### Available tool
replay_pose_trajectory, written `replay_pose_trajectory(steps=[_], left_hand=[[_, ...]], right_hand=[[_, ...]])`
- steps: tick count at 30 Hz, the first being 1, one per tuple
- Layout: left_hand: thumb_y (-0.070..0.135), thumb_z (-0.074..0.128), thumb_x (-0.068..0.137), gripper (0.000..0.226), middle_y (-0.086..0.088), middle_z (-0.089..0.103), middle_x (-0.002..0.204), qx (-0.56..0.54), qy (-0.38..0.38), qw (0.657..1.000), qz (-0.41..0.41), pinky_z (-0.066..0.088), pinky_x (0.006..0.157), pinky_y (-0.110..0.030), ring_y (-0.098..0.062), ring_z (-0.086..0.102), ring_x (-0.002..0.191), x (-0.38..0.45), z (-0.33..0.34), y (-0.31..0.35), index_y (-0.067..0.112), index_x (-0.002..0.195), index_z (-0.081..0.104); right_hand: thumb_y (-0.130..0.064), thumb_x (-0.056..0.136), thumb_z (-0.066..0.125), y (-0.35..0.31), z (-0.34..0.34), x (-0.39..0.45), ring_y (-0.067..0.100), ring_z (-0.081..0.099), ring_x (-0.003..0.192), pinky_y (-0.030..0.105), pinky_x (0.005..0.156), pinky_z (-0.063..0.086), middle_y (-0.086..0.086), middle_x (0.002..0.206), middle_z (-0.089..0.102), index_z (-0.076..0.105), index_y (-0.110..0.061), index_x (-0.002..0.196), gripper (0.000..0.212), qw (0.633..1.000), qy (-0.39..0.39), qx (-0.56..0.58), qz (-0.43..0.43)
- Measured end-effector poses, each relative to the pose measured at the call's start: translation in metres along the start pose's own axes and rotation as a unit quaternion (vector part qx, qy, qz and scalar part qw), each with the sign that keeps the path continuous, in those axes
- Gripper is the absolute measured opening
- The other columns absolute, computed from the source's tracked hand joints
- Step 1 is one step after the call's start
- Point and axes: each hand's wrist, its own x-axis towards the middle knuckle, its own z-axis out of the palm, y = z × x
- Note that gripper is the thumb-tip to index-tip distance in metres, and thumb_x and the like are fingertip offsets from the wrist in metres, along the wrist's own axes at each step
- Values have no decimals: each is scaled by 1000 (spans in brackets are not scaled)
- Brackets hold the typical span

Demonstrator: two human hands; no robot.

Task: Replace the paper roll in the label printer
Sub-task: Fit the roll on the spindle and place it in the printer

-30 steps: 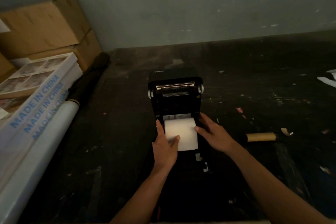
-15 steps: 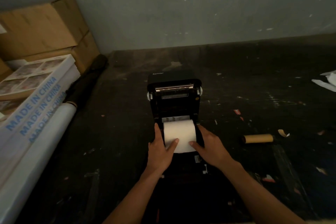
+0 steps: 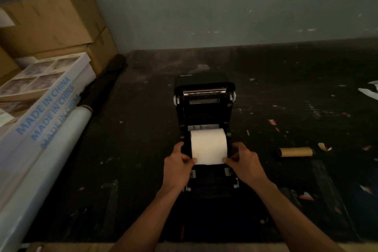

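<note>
Both hands (image 3: 212, 164) pinch the paper roll's (image 3: 208, 145) near edge.

both hands (image 3: 178, 166) have shifted to pinch the paper roll's (image 3: 208, 145) near corners.

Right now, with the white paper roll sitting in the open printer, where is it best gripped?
By its two flat ends, one hand from each side. The paper roll lies with its axis across the label printer, so the curved face gives no purchase. The left hand and right hand already pinch its front corners.
</note>
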Motion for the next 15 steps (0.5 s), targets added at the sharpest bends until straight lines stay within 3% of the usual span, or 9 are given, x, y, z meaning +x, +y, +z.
replay_pose_trajectory(steps=[5,9,12,15], left_hand=[[17,71,84,73,2,70,91,-11,-7,1000,5,39,72,-8,-5,62,84,-1,4,-2,15,145,31],[20,74,81,90,7,68,87,-42,12,999,5,40,65,-1,0,61,80,-1,4,-4,22,149,15],[20,75,80,96,10,68,81,-39,14,999,2,40,77,-6,3,60,79,-1,6,-4,22,150,9],[20,74,80,97,13,68,73,-21,-1,1000,18,42,85,-16,8,60,73,-2,9,-6,20,150,8]], right_hand=[[-25,79,73,-4,-1,-4,8,56,82,19,72,44,-2,92,63,42,-15,133,63,999,-6,34,9],[-22,76,76,-5,-1,-9,-3,56,74,17,74,43,-14,79,62,25,-20,144,84,999,-6,46,-12],[-24,76,76,-3,1,-14,-8,55,72,17,77,43,-16,77,63,15,-21,147,93,999,-18,43,-22],[-29,77,74,1,2,-12,-4,56,80,27,91,44,-18,79,61,15,-22,147,92,998,-14,58,-23]])
